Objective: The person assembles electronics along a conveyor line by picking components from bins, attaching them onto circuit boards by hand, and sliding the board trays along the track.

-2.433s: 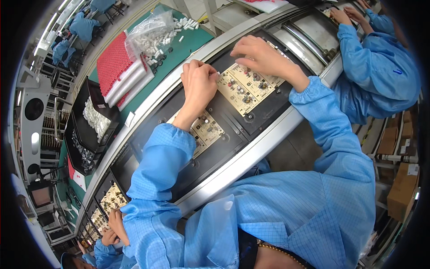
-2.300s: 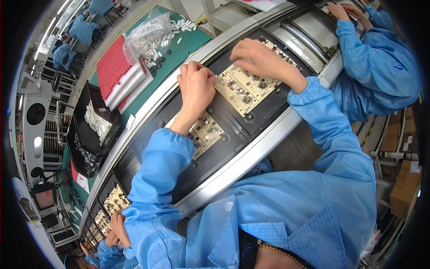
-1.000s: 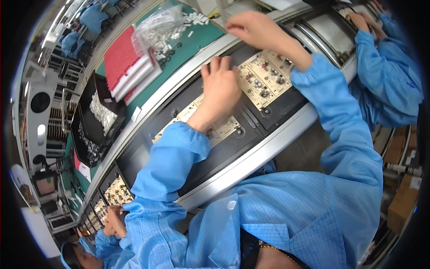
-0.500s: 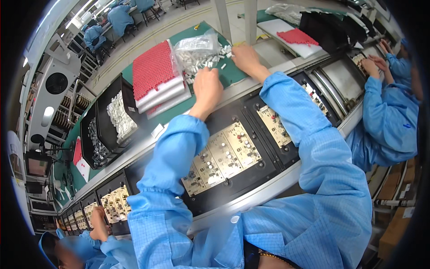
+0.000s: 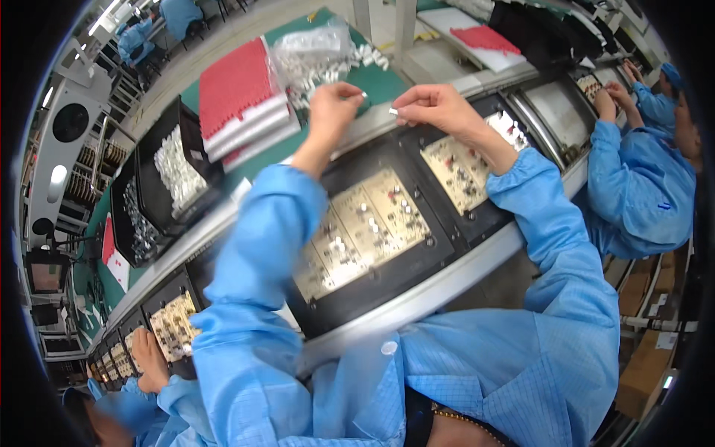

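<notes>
My left hand [image 5: 333, 112] is raised over the near edge of the green bench, thumb and forefinger pinched on a small white part [image 5: 364, 96]. To its right my right hand [image 5: 441, 110] pinches another small white component [image 5: 393, 112], held just clear of the left fingertips. Beyond both hands lies a pile of the same white components [image 5: 307, 80], partly under a clear plastic bag [image 5: 316, 46]. Below my hands, a black carrier [image 5: 372, 280] bears a panel of tan circuit boards [image 5: 366, 223] with small capacitors. Another circuit board panel [image 5: 458, 175] lies in a carrier to the right.
Red foam sheets [image 5: 237, 82] are stacked with white ones left of the pile. Black bins [image 5: 123, 216] hold white connectors [image 5: 179, 173] and dark metal parts. A metal rail [image 5: 447, 287] borders the line. Co-workers [image 5: 640, 179] work at right and at lower left [image 5: 149, 365].
Both hands have drawn back from the pile of white components toward the boards and closer to each other. A small white part now shows in each hand's fingertips. The view has shifted slightly.
</notes>
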A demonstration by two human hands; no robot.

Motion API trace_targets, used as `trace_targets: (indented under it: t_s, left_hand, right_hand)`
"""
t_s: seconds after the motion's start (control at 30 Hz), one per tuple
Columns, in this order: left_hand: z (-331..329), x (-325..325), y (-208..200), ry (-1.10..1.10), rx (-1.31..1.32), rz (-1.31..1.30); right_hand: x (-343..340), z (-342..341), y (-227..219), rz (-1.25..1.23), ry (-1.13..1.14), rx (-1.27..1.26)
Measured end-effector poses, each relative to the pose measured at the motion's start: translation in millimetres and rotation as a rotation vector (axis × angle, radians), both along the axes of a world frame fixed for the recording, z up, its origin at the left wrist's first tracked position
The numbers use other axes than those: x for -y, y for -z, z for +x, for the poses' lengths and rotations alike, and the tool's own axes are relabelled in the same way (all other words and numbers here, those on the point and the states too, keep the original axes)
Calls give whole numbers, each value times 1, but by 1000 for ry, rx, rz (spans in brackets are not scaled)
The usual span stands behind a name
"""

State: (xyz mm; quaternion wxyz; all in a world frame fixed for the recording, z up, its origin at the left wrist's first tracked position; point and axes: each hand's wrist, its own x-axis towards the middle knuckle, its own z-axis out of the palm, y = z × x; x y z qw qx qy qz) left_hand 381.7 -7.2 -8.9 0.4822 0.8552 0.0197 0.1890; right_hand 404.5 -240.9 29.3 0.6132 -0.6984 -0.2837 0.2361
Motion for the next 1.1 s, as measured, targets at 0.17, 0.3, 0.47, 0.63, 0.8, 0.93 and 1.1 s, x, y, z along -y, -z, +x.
trace_targets:
  t_s: [0.17,0.3,0.47,0.63,0.8,0.93,1.1]
  left_hand:
    - [-96,-8,-25,116,-292,-635]
    - [-153,-12,-26,201,-221,-589]
    - [-200,-27,-13,28,-85,-106]
    - [-207,-27,-15,5,139,411]
    - [-203,-25,-10,-31,34,322]
    - [-197,-19,-9,-4,66,352]
    - [-186,-9,-5,17,80,401]
  right_hand:
    - [6,-35,13,-142,-112,193]
    - [-9,-38,20,-91,-118,347]
    - [-12,-38,28,-321,-50,671]
    - [-13,-41,44,-221,-158,1120]
    - [-13,-42,54,-231,-171,1090]
    - [-14,-46,41,-232,-209,1205]
    - [-19,-54,33,-261,-217,1357]
